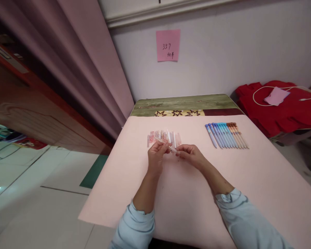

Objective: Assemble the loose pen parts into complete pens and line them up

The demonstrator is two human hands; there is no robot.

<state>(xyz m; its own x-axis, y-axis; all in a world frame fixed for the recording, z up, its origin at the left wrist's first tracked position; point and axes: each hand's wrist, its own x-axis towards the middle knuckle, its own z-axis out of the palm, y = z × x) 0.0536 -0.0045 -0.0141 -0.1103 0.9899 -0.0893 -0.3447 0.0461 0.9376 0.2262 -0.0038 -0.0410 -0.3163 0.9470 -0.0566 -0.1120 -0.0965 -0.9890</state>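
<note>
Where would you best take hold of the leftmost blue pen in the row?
Pinch the blue pen mid-barrel from above, with one finger on its free left side. It lies flat on the table, and the next pen crowds its right.

1 left hand [155, 157], 1 right hand [191, 155], 1 white pen [166, 145], 1 pink note [168, 45], 1 pen row [226, 135] right, 1 pen cluster [163, 137] left.
</note>
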